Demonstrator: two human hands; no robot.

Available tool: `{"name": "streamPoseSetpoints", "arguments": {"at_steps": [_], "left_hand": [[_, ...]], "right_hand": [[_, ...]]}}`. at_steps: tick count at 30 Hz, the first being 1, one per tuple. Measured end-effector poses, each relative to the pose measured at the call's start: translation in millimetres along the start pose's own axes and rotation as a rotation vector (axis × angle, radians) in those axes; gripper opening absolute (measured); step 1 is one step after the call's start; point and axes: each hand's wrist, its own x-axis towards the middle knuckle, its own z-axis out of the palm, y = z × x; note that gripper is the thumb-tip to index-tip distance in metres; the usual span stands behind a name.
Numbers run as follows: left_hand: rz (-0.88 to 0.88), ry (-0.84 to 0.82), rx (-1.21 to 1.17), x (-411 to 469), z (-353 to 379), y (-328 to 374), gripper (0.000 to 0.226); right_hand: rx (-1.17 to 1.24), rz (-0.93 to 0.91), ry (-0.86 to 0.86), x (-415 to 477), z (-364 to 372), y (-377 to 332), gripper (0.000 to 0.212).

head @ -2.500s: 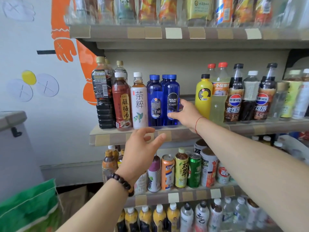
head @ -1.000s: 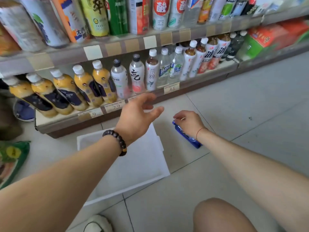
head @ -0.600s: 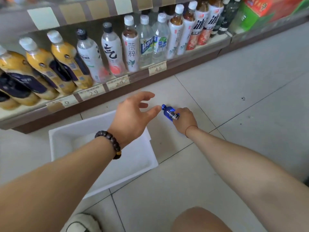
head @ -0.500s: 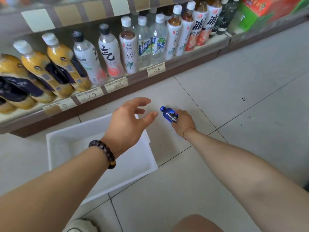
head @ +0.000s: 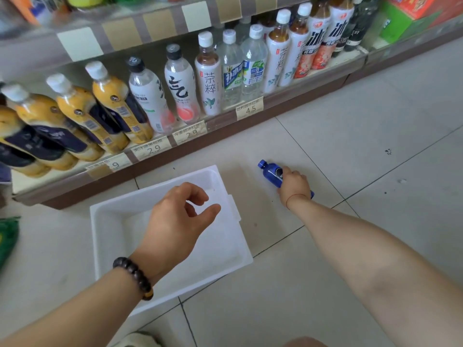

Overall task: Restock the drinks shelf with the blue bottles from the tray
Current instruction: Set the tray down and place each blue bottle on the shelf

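A blue bottle (head: pixel 270 172) with a blue cap lies on the tiled floor to the right of the white tray (head: pixel 105 216). My right hand (head: pixel 293 185) is closed around its body; the cap points up and to the left. My left hand (head: pixel 175 221) hovers over the tray with its fingers loosely curled and apart, holding nothing. No bottle shows inside the tray. The blue bottles' spot on the drinks shelf is out of view.
The bottom shelf (head: pixel 175 136) runs across the top of the view, with orange juice bottles (head: pixel 82 116), clear and tea bottles (head: pixel 208 78) and price tags. A green bag (head: pixel 7 236) lies at the left edge. My knee (head: pixel 305 343) shows at the bottom.
The view dropped from the upper shelf to the floor. My right hand took hold of the blue bottle lying beside the tray. My left hand curled its fingers over the tray.
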Motion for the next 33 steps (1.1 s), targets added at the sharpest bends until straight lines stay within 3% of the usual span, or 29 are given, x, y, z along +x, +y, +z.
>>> {"name": "streamPoseSetpoints", "arguments": {"at_steps": [11, 16, 22, 28, 31, 33], "left_hand": [[0.008, 0.000, -0.018, -8, -9, 5, 0.019], [0.039, 0.012, -0.013, -10, -24, 22, 0.018], [0.145, -0.007, -0.045, -8, -52, 63, 0.022], [0.272, -0.166, -0.020, -20, -93, 125, 0.068], [0.314, -0.053, -0.118, -32, -118, 153, 0.079], [0.336, 0.075, -0.152, -38, -140, 169, 0.074]], "right_hand": [[0.500, 0.119, -0.030, -17, -20, 18, 0.046], [0.813, 0.076, -0.099, -47, -72, 12, 0.046], [1.043, -0.197, -0.162, -81, -195, -35, 0.052], [1.064, -0.530, -0.110, -142, -330, -107, 0.079], [1.077, -0.602, -0.001, -178, -383, -143, 0.077], [1.082, -0.653, 0.049, -198, -418, -163, 0.073]]}}
